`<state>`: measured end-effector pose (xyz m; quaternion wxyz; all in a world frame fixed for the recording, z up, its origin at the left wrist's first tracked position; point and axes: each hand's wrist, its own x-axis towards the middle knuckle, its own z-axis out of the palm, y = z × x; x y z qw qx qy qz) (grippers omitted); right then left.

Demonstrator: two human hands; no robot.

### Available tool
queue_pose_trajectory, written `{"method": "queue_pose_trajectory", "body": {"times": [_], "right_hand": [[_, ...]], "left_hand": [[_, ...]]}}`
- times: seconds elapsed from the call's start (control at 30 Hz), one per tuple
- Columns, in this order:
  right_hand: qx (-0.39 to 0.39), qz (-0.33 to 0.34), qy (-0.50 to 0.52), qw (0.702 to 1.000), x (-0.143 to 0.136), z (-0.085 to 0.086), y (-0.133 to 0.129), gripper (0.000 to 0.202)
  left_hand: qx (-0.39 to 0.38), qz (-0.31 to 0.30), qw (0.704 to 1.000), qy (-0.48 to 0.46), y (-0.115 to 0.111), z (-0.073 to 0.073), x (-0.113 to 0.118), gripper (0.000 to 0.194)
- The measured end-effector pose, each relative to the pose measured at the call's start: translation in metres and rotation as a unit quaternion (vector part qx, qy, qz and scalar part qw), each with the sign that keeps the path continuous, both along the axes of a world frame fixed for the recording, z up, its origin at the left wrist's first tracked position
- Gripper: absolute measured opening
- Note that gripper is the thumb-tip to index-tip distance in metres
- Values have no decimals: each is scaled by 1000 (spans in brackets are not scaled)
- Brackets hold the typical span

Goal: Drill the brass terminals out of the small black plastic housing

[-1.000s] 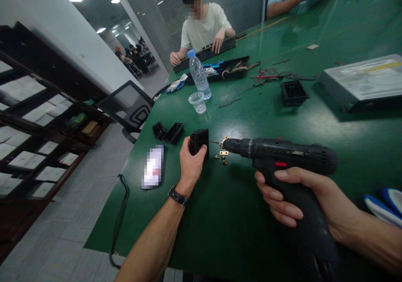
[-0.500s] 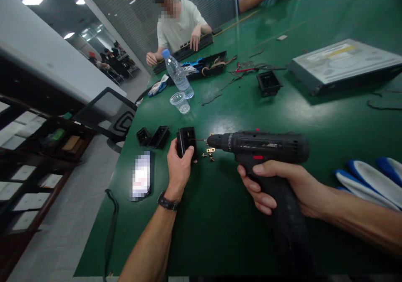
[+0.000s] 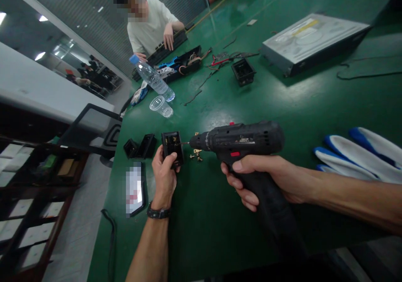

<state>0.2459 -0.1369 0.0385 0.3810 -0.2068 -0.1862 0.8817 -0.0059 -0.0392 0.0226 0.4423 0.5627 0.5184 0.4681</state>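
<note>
My left hand (image 3: 165, 171) grips a small black plastic housing (image 3: 172, 142), its open side facing up and showing brass-coloured pieces inside. A cordless drill (image 3: 245, 137) is in my right hand (image 3: 251, 177), the fingers wrapped round its handle. The drill points left, and its thin bit (image 3: 185, 143) reaches to the housing's right side; whether the tip touches a screw I cannot tell. Below the chuck lie a few small brass screws and plates (image 3: 197, 155) on the green table (image 3: 207, 215). Two more black housings (image 3: 140, 146) stand left of my left hand.
A phone (image 3: 136, 188) lies near the left edge. Further back are a plastic cup (image 3: 161, 106), a tilted-looking water bottle (image 3: 153, 79), another black housing (image 3: 243, 71) and a metal drive (image 3: 314, 41). White-blue gloves (image 3: 361, 154) lie at right. A person (image 3: 153, 22) sits opposite.
The view has shifted, moving most things left in the picture. My left hand has turned the housing so more of its inside shows. The drill stays in my right hand, its bit at the housing.
</note>
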Motion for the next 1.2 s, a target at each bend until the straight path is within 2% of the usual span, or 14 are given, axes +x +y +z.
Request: {"method": "queue_pose_trajectory", "body": {"times": [0.27,0.6,0.73,0.87,1.03,1.2], "right_hand": [[23,1,-30,999,-1,0,-3,20],[15,0,-36,999,-1,-1,-1,22],[-10,-10,-6,1000,1,1,-1,19],[-34,-14,7,999,2,0,-1,20],[14,-19,-25,999,0,-6,-5,20],[56,-16,-64,996,-1,-10,-9,21]], "left_hand": [[-37,-17,999,-12,0,4,-5,35],[-21,-23,1000,-5,2,0,-4,34],[10,3,999,33,2,-6,-4,36],[88,46,989,107,4,-11,-6,39],[142,70,975,158,5,-9,-5,34],[151,83,974,144,3,-5,2,34]]}}
